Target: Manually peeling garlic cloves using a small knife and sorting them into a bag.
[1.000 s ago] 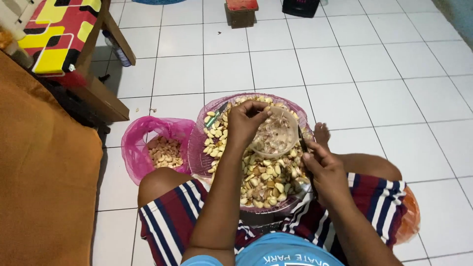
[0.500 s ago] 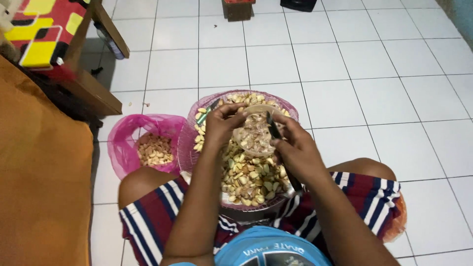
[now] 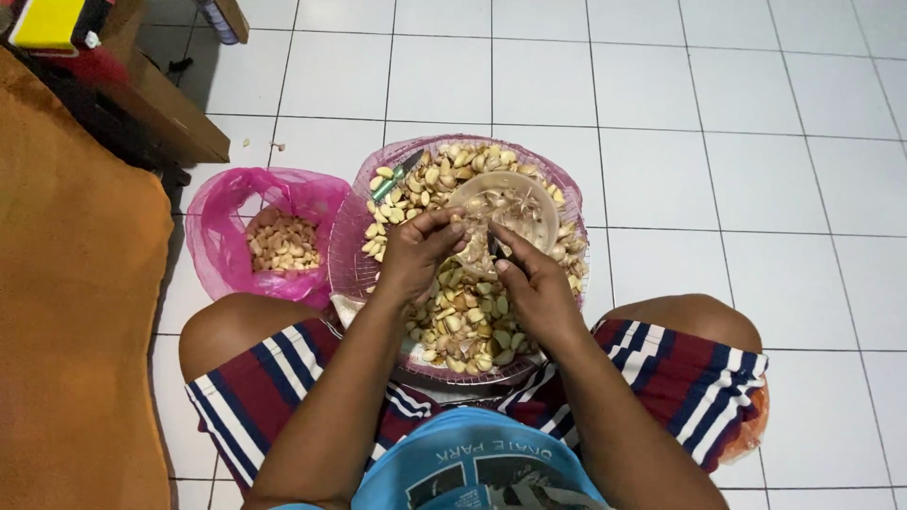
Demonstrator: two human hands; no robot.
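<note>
Left hand and right hand pinching one garlic clove over pink basket; clove mostly hidden by fingertips.

You are wearing a light blue T-shirt with a dark printed panel and pale lettering across the chest (seen upside down from the head camera, near the bottom edge). Your shorts are striped in dark red, navy and white, the bands running across each thigh; the left leg of them shows the same stripes, with thin white lines edging the navy bands. Both forearms are bare, with no sleeves reaching them, and neither your left hand nor your right hand carries a glove. Your knees are bare too, beyond the hems.
</note>
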